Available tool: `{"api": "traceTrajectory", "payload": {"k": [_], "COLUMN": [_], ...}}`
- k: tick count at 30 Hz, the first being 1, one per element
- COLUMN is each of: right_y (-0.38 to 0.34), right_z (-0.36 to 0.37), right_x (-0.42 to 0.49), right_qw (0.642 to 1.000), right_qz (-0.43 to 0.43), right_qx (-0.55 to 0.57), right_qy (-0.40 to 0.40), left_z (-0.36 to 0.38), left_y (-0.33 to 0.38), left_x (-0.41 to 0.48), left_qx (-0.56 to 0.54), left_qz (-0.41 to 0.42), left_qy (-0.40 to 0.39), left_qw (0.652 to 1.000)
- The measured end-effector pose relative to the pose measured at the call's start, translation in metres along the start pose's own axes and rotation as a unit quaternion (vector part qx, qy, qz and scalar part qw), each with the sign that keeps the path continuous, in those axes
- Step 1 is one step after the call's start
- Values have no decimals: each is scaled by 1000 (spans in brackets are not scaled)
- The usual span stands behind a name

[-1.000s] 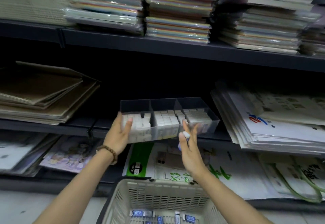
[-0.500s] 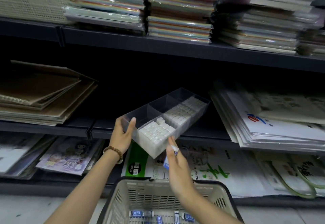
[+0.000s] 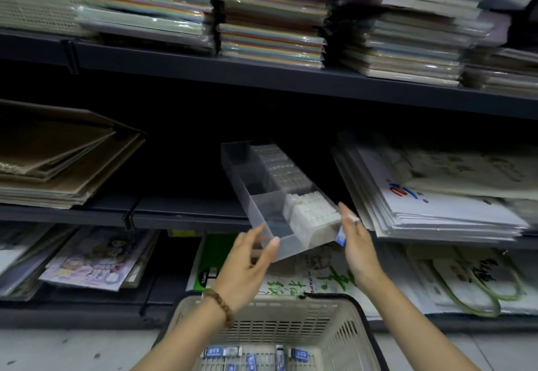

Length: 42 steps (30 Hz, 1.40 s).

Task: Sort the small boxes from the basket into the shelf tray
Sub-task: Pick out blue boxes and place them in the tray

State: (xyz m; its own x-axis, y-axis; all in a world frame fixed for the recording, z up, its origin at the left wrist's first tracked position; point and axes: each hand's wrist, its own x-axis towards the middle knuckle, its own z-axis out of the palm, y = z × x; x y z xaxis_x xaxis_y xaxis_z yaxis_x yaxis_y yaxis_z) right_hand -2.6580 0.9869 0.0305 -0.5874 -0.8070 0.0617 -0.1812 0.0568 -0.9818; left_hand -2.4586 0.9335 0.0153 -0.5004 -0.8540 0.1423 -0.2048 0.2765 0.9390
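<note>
A clear plastic tray (image 3: pixel 263 210) with dividers juts out lengthwise from the middle shelf, its near end tilted down. Rows of small white boxes (image 3: pixel 308 210) fill its right side; the left compartments look bare. My left hand (image 3: pixel 247 265) grips the tray's near left corner, thumb on the rim. My right hand (image 3: pixel 356 242) holds the near right corner and pinches a small blue-and-white box (image 3: pixel 340 235) against it. Below, a beige basket (image 3: pixel 262 321) holds several small blue boxes (image 3: pixel 215 351) on its floor.
Stacked paper packs (image 3: pixel 270 21) fill the top shelf. Brown notebooks (image 3: pixel 58 155) lie left of the tray, printed sheets (image 3: pixel 436 193) to the right. Books and tote bags (image 3: pixel 471 277) lie on the lowest shelf behind the basket. Pale floor shows at bottom left.
The tray has swung from lying crosswise to pointing end-on out of the shelf. My left hand has shifted right to its near corner; my right hand moved right, still holding the small box.
</note>
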Motion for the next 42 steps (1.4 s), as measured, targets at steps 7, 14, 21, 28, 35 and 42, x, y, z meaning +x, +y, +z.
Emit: {"api": "traceTrajectory", "payload": {"k": [7,14,21,28,35,42], "right_y": [12,16,10,22,22,6], "right_z": [-2,21,-16,-22,-15,-32], "right_x": [-31,-32,-8,-20,-15,10], "right_qw": [990,983,997,997,996,1000], "right_qz": [-123,-115,-61,-26,-20,15], "right_qx": [-42,-57,15,31,31,-18], "right_qy": [-48,-134,-38,67,81,16], "left_z": [-29,-34,28,69,-40,-77], "left_y": [-14,-28,-13,12,-1,-33], "left_x": [97,124,80,71,72,61], "left_qx": [269,329,328,328,227,21], "left_qz": [162,196,155,65,108,-98], "left_qy": [33,29,205,173,335,264], "left_qw": [949,923,909,926,908,959]}}
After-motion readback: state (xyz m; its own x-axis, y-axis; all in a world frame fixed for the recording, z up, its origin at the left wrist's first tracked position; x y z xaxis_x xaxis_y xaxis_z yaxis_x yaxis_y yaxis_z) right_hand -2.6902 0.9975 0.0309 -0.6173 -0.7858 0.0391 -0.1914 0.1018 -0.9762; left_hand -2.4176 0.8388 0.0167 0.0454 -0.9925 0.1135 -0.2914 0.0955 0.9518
